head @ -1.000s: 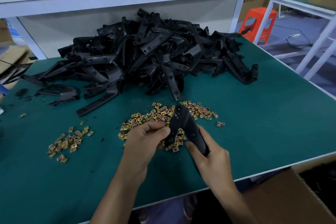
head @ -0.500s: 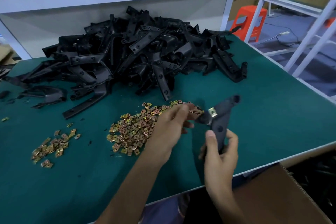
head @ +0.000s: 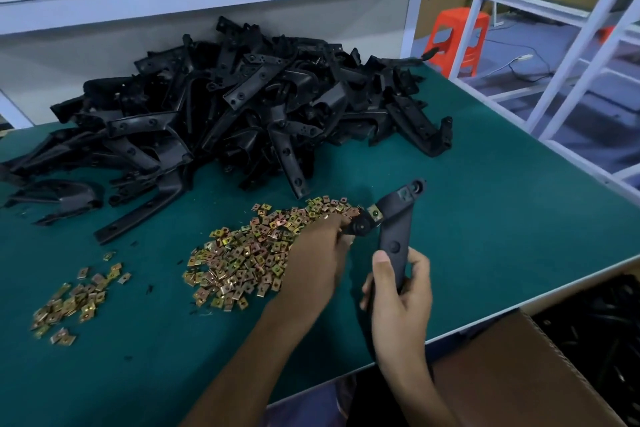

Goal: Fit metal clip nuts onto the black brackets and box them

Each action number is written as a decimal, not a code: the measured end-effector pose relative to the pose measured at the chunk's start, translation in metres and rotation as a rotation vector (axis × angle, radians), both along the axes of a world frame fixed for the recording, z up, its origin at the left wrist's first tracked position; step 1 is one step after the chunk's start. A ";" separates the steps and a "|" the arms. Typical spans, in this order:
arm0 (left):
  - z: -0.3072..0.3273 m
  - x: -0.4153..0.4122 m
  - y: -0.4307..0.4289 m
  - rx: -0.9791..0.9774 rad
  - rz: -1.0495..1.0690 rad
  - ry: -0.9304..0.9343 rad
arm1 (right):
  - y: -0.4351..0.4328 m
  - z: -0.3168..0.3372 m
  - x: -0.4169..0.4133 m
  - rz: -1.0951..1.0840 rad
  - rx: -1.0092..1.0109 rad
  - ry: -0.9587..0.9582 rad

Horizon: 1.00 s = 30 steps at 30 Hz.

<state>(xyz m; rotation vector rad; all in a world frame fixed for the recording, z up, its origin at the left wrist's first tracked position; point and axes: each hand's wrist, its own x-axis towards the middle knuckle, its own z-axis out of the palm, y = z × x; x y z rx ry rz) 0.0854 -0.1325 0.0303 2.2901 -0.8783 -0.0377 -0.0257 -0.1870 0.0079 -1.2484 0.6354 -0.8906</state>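
Gripping bracket (head: 395, 228), right hand (head: 399, 303); left hand (head: 316, 262) at clip nuts (head: 242, 262).

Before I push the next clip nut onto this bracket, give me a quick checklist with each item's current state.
1. Grip: right hand holds the bracket by its lower end: ok.
2. First clip nut seated on the bracket: ok.
3. Fresh nut in left hand: cannot tell, fingertips hidden.
4. Supply: nut pile within reach: ok.
5. Destination: box open at the table edge: ok.
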 end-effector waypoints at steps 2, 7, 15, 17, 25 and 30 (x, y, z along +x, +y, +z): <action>0.004 0.006 0.023 -0.086 0.095 0.060 | -0.001 -0.001 0.000 0.030 -0.031 0.028; 0.006 0.019 0.054 -0.128 0.162 0.075 | -0.001 -0.001 -0.001 0.044 -0.060 0.045; -0.013 0.014 0.008 0.206 -0.014 -0.153 | 0.003 -0.001 0.001 0.024 -0.041 0.050; -0.015 0.015 0.002 0.242 -0.002 -0.177 | 0.003 -0.001 0.002 0.030 -0.041 0.049; 0.015 0.015 0.036 -0.232 0.061 0.342 | 0.000 -0.001 -0.001 0.113 -0.092 0.073; 0.050 0.009 0.073 -0.679 0.164 0.738 | 0.001 -0.007 -0.003 0.252 -0.226 0.174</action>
